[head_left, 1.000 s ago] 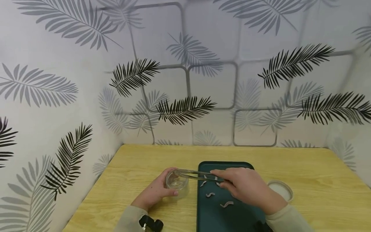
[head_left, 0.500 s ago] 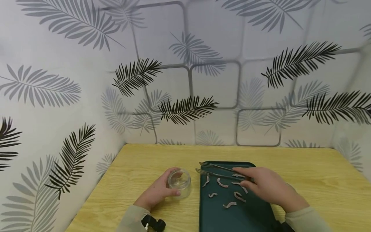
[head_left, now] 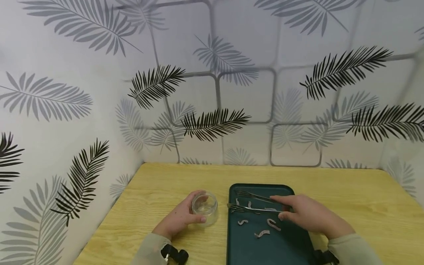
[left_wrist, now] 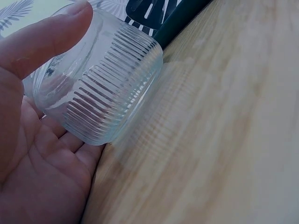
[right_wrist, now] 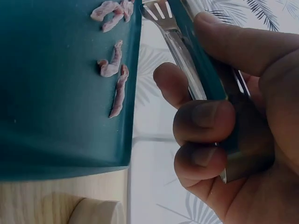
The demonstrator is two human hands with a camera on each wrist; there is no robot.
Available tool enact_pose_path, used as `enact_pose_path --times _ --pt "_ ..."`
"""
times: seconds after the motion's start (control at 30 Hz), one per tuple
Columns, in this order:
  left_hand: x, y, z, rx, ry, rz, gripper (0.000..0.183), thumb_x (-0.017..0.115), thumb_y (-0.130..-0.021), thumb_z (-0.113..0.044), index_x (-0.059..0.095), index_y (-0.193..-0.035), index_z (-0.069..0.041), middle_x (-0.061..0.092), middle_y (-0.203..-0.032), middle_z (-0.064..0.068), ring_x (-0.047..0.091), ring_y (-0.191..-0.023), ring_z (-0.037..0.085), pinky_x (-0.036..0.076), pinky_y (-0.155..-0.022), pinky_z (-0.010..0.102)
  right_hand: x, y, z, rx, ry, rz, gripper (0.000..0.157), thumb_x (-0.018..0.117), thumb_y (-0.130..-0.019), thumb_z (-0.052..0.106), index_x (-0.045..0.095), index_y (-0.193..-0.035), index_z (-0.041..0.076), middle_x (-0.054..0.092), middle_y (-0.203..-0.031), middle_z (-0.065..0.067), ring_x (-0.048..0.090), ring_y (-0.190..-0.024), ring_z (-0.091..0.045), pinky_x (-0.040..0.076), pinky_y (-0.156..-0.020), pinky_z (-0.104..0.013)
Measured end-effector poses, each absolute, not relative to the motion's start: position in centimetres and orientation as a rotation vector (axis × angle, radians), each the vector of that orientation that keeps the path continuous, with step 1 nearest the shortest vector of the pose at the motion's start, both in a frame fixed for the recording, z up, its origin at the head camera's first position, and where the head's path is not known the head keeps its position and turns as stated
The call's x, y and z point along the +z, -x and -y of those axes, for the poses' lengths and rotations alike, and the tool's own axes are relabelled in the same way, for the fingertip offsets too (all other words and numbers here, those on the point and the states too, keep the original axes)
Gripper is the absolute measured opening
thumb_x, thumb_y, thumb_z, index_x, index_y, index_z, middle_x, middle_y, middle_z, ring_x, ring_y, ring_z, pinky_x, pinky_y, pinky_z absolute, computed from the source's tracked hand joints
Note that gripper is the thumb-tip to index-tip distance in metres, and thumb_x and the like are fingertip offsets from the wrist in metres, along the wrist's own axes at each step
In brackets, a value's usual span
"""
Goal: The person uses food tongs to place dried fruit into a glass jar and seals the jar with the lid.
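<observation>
My left hand [head_left: 177,220] grips a clear ribbed glass jar [left_wrist: 112,84], thumb on the near side and fingers behind. The jar stands upright and uncovered on the table, left of a dark green tray [head_left: 265,252]. Over the tray's far part, my right hand [head_left: 308,214] holds metal tongs [right_wrist: 184,60] with slotted, fork-like ends. Their two arms are spread apart, tips pointing left, nothing between them. Several small curled pinkish-grey strips [head_left: 262,234] lie on the tray; the tongs and hand partly cover some. In the right wrist view, more strips [right_wrist: 110,65] show near the tray's edge.
A pale round lid [right_wrist: 96,212] lies on the wooden table [head_left: 172,180] beside the tray; my right arm hides it in the head view. A leaf-patterned wall [head_left: 245,143] closes off the table's back and sides.
The tongs have moved right from the jar's mouth to above the tray, their arms spreading, and have then dropped a little toward the strips. My left hand still holds the jar in place.
</observation>
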State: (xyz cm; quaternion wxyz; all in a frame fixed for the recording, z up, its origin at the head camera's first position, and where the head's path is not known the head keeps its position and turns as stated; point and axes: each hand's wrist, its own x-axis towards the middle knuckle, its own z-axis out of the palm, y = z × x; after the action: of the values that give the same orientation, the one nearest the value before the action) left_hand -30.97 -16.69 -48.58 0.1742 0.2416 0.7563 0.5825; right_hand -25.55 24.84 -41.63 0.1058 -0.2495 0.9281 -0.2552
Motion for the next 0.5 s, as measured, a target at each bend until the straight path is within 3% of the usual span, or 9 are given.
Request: enact_pose_path --times 0.5 --pt "-48.75 30.89 16.67 1.621 -0.703 -2.177 0.082 0.078 -0.092 -0.023 0.029 -0.158 -0.016 0.042 -0.156 0.009 0.037 -0.144 0.028 0.026 -0.114 0.051 -42.64 25.72 -25.58 -0.777 0.661 -2.664 0.059 0.066 -0.099 0.031 0.046 -0.154 0.027 0.046 -0.059 0.006 0.028 -0.048 -0.010 0.039 -0.058 -0.034"
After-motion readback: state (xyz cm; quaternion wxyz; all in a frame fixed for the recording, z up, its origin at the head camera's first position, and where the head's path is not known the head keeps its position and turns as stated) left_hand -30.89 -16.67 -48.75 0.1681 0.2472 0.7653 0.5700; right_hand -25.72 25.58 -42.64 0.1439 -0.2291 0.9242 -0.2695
